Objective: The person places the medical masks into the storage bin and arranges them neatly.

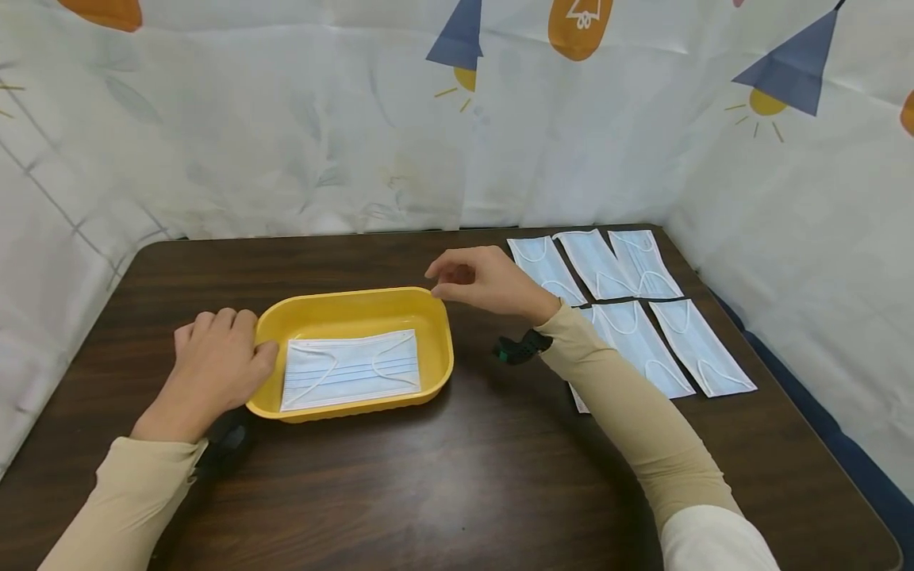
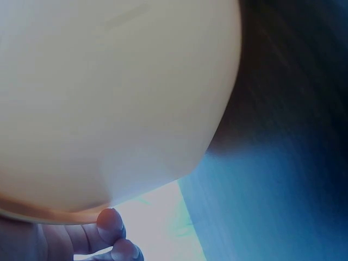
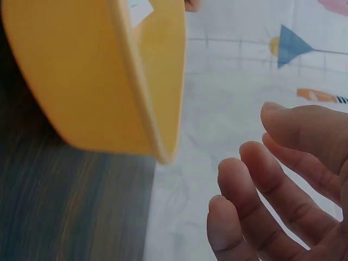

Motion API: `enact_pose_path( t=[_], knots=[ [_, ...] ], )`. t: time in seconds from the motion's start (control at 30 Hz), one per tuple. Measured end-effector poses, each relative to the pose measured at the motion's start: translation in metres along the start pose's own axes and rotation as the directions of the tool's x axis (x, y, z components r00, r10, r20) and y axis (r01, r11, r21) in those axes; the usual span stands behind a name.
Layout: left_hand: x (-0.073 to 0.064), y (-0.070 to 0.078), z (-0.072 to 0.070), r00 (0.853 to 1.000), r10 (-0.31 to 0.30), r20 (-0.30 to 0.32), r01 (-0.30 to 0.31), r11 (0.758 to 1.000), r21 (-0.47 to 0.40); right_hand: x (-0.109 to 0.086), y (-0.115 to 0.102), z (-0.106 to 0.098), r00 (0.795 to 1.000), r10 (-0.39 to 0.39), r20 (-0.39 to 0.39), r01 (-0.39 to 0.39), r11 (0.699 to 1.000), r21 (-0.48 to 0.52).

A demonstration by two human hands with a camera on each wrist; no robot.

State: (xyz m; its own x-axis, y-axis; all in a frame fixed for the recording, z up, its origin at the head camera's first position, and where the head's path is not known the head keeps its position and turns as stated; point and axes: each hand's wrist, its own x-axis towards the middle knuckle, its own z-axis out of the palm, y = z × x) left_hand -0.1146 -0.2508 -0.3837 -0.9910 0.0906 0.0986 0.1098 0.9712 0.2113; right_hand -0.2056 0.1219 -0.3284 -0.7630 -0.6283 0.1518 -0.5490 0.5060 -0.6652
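Note:
A yellow plastic tray [image 1: 336,308] stands on the table with one light-blue face mask [image 1: 350,371] lying flat in it, ear loops on top. My left hand [image 1: 217,365] grips the tray's left end, thumb toward the inside; in the left wrist view fingertips [image 2: 110,225] show at the rim. Just past the tray's far right corner, my right hand [image 1: 485,279] hovers with loosely bent fingers. Nothing lies between its thumb and fingers in the right wrist view, where the tray's wall [image 3: 81,81] is beside it.
Several more face masks [image 1: 631,341] lie in two rows on the right of the dark wooden table [image 1: 400,492], some partly behind my right forearm. A white printed curtain [image 1: 321,135] hangs behind the table and along its sides.

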Motion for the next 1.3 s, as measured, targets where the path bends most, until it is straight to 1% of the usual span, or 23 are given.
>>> enact_pose_path(
  t=[0.23, 0.4, 0.57, 0.73, 0.87, 1.0, 1.13, 1.2, 1.3],
  knots=[
    [0.000, -0.002, 0.000, 1.000, 0.003, -0.008, -0.004, 1.000, -0.003, -0.014, 0.013, -0.010, 0.998, 0.019, -0.060, -0.018, 1.000, 0.018],
    [0.000, -0.001, 0.000, 1.000, 0.008, -0.023, -0.008, 1.000, -0.006, -0.026, 0.020, -0.017, 0.994, 0.057, -0.096, -0.058, 0.998, 0.001],
    [0.000, -0.001, 0.000, 1.000, 0.007, -0.018, -0.007, 1.000, -0.009, -0.038, 0.031, -0.026, 0.986, 0.096, -0.136, -0.097, 0.995, -0.004],
    [0.001, 0.000, 0.001, 1.000, 0.003, -0.017, -0.003, 1.000, -0.014, -0.050, 0.045, -0.034, 0.972, 0.120, -0.203, -0.119, 0.993, 0.015],
    [0.001, 0.000, 0.001, 1.000, 0.001, -0.012, -0.001, 1.000, -0.010, -0.062, 0.056, -0.039, 0.959, 0.151, -0.241, -0.147, 0.988, 0.038],
    [0.001, -0.001, 0.002, 1.000, 0.004, -0.017, -0.004, 1.000, -0.006, -0.072, 0.065, -0.044, 0.947, 0.189, -0.261, -0.186, 0.982, 0.040],
    [0.002, 0.000, 0.003, 0.999, 0.008, -0.035, -0.008, 1.000, -0.003, -0.082, 0.074, -0.047, 0.931, 0.234, -0.280, -0.228, 0.972, 0.051],
    [0.002, 0.000, 0.004, 0.999, 0.009, -0.032, -0.009, 1.000, 0.000, -0.087, 0.078, -0.049, 0.922, 0.255, -0.290, -0.247, 0.967, 0.063],
    [0.002, 0.000, 0.004, 1.000, 0.007, -0.026, -0.007, 1.000, 0.001, -0.093, 0.083, -0.052, 0.914, 0.266, -0.306, -0.259, 0.964, 0.065]
  ],
)
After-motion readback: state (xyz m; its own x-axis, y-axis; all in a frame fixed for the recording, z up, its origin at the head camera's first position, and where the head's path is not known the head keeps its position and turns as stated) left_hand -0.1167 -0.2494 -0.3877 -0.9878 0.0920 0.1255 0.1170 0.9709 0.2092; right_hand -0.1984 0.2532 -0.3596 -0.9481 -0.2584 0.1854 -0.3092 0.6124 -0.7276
